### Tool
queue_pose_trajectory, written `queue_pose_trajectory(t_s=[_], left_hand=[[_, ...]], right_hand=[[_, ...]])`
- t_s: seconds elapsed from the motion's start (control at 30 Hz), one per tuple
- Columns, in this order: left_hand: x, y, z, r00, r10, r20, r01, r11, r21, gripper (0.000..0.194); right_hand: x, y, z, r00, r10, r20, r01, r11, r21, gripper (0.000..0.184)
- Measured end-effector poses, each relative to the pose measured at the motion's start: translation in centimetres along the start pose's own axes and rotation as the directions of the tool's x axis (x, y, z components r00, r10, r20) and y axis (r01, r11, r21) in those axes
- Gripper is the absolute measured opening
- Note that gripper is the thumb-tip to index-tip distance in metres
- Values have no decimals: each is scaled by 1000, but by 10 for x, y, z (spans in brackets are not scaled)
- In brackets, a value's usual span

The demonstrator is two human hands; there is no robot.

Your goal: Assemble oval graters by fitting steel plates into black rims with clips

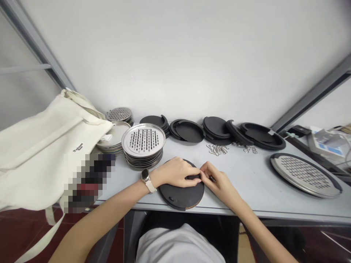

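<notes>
A black round disc (182,197) lies flat at the table's front edge, with a reddish-brown strip showing along its lower right rim. My left hand (178,173) rests across the disc, thumb and forefinger reaching its right rim and gripping there. At that same rim my right hand (215,179) has its fingers pinched together, touching the left fingertips. What sits between the right fingertips is too small to make out. Just beyond my left wrist stands a stack of round metal grater plates (144,140).
Black round holders (189,130) line the wall side, several in stacks. Small metal clips (217,149) lie before them. At right is a grater plate in a black rim (305,175). A cream cloth bag (46,146) hangs over the table's left end.
</notes>
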State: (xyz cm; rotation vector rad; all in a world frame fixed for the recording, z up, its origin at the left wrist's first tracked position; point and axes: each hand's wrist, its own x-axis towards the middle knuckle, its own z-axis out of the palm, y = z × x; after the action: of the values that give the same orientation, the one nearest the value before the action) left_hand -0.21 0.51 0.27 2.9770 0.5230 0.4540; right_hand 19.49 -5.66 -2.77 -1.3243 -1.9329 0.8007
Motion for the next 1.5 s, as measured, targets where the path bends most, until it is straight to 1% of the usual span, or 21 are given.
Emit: queue_pose_trajectory(t_s=[0.13, 0.23, 0.3, 0.57, 0.7, 0.93, 1.07, 1.2, 1.33, 1.5], left_hand=[[0, 0, 1, 1000, 1, 2, -1, 1000, 8, 24], [1, -1, 2, 1000, 4, 3, -4, 1000, 18, 25], [0, -1, 2, 1000, 0, 0, 0, 1000, 23, 25], [0, 0, 0, 1000, -9, 4, 9, 1000, 2, 25], [0, 0, 1, 1000, -9, 2, 9, 1000, 9, 26], [0, 0, 1, 1000, -18, 20, 18, 1000, 1, 26], [1, 0, 1, 1000, -6, 18, 6, 1000, 4, 25], [1, 0, 0, 1000, 4, 12, -4, 1000, -4, 26], [1, 1, -1, 1000, 9, 4, -9, 1000, -8, 24], [1, 1, -1, 1000, 11, -1, -11, 1000, -8, 16]], right_hand=[[-1, 2, -2, 1000, -6, -3, 6, 1000, 5, 17], [-3, 3, -5, 1000, -15, 20, 14, 999, 34, 17], [-4, 5, -8, 999, -10, 46, 7, 998, 62, 18], [-5, 3, -19, 986, 42, 164, -66, 987, 148, 30], [-4, 2, -22, 987, 57, 147, -80, 984, 157, 35], [-4, 2, -23, 985, 55, 165, -85, 980, 177, 33], [-4, 2, -26, 981, 84, 176, -111, 982, 155, 38], [-6, 3, -31, 974, 79, 213, -110, 984, 140, 44], [-6, 4, -33, 971, 83, 222, -120, 980, 159, 45], [-4, 6, -31, 968, 90, 232, -136, 973, 188, 44]])
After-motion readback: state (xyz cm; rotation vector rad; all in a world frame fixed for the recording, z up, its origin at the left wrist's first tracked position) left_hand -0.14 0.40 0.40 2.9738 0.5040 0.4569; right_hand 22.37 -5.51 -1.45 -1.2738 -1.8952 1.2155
